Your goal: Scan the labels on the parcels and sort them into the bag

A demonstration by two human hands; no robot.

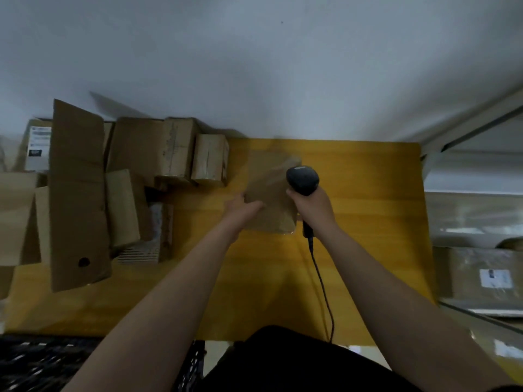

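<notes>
Dark clothing (297,363) is showing nearest, with both bare forearms reaching out over the yellow tabletop (368,222).

The left hand (243,206) is holding the left edge of a flat brown parcel (271,205), thumb lying on top, though blur is hiding how the other fingers are sitting. The parcel is lying near the tabletop's far edge, about midway along it. The right hand (310,205) is gripping the handle of a black scanner (302,179), fingers wrapped around it, its head hanging over the parcel's right side. The scanner's cable (322,284) is trailing toward the near edge. Cardboard boxes (175,148) are crowding the far left corner.
</notes>
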